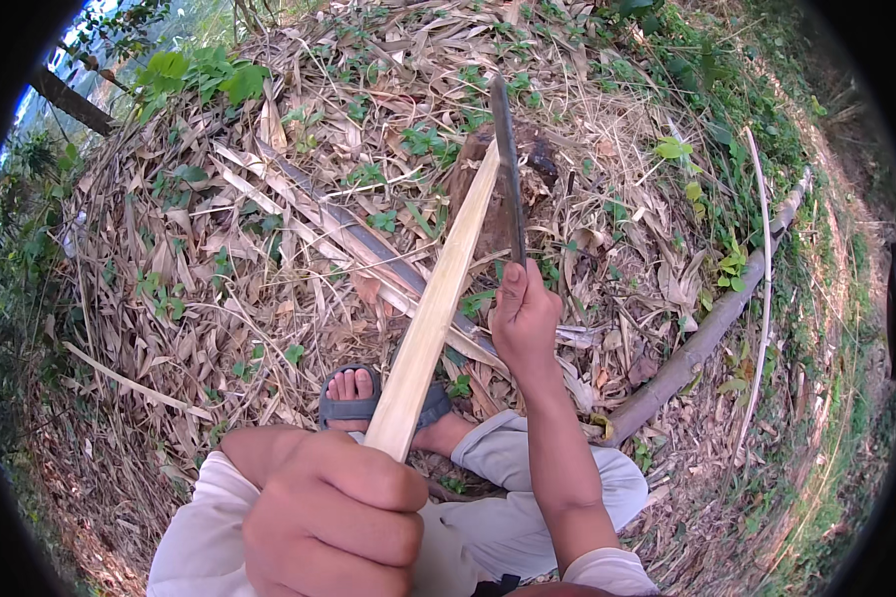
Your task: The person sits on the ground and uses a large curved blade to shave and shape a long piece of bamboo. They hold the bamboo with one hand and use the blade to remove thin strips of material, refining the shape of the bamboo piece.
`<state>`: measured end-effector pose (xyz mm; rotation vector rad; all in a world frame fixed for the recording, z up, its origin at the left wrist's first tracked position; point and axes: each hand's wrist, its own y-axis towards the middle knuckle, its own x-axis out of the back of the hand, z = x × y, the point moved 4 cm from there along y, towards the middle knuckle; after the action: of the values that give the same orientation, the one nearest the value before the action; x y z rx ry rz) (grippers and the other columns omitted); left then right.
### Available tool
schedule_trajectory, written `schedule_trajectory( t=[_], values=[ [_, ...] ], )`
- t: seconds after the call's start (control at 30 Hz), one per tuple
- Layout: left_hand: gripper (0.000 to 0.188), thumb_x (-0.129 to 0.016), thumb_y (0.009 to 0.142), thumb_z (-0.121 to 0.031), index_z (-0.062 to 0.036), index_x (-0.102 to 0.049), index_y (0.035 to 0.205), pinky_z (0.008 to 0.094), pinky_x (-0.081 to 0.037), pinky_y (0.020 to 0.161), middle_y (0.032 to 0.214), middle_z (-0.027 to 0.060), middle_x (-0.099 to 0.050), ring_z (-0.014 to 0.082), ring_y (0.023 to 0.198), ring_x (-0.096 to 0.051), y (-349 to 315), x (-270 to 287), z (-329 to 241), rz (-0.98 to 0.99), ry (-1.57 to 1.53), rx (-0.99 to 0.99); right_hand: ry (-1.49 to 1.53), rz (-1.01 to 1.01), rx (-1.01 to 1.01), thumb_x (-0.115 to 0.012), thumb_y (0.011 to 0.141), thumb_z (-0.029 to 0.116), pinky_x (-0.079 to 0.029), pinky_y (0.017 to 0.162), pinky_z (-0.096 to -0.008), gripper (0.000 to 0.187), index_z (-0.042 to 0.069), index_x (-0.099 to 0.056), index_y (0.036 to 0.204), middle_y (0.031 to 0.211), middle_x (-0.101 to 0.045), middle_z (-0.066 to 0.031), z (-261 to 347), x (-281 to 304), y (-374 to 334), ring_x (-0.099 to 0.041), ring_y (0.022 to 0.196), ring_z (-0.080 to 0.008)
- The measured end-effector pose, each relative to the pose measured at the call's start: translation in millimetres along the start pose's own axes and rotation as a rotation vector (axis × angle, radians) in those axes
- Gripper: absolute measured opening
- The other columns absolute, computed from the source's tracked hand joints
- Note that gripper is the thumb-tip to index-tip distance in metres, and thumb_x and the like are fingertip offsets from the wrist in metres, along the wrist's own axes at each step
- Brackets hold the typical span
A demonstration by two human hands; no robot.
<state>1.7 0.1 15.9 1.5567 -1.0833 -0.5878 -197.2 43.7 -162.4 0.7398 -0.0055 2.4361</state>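
Head view: I see my left hand point(334, 517) fisted around a bamboo slat point(438, 298), right hand point(524, 316) gripping a machete point(508, 169), over dry leaf litter point(219, 249) outdoors.

The left hand point(334, 517) is closed in a fist around the near end of a pale bamboo slat point(438, 298), which slants up and away to a stump point(488, 199) on the ground. The right hand point(523, 318) grips the handle of a long dark blade point(506, 169), held nearly upright, its edge against the slat's far end over the stump. A sandalled foot point(363, 398) shows below the slat, with light trouser knees point(528, 488) beneath both arms. Dry bamboo leaves point(219, 279) cover the ground. A grey pole point(707, 333) lies to the right.
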Motion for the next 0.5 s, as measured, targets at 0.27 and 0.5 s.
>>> schedule_trajectory(
  t=[0.27, 0.5],
  values=[
    [0.033, -0.06, 0.093, -0.026, -0.0155, -0.044, 0.066, 0.027, -0.031, 0.046, 0.052, -0.0051, -0.043, 0.0108, 0.041, -0.039, -7.3, -17.0, -7.1, -0.301, 0.163, -0.022, -0.012, -0.073, 0.191, -0.05, 0.104, 0.03, -0.047, 0.054, -0.0469, 0.033, 0.0, -0.051, 0.089, 0.073, -0.062, -0.0231, 27.6, -6.8, -25.7, -0.064, 0.065, -0.0418],
    [0.05, -0.053, 0.097, -0.056, -0.0173, -0.042, 0.067, 0.0266, -0.029, 0.046, 0.052, -0.0056, -0.04, 0.0104, 0.042, -0.036, -14.8, -10.7, -15.3, -0.346, 0.227, 0.045, 0.017, -0.016, 0.016, -0.052, 0.103, 0.026, -0.047, 0.052, -0.0479, 0.027, 0.001, -0.051, 0.092, 0.069, -0.062, -0.0207, 30.2, -5.5, -9.6, -0.063, 0.061, -0.0422]
  ],
)
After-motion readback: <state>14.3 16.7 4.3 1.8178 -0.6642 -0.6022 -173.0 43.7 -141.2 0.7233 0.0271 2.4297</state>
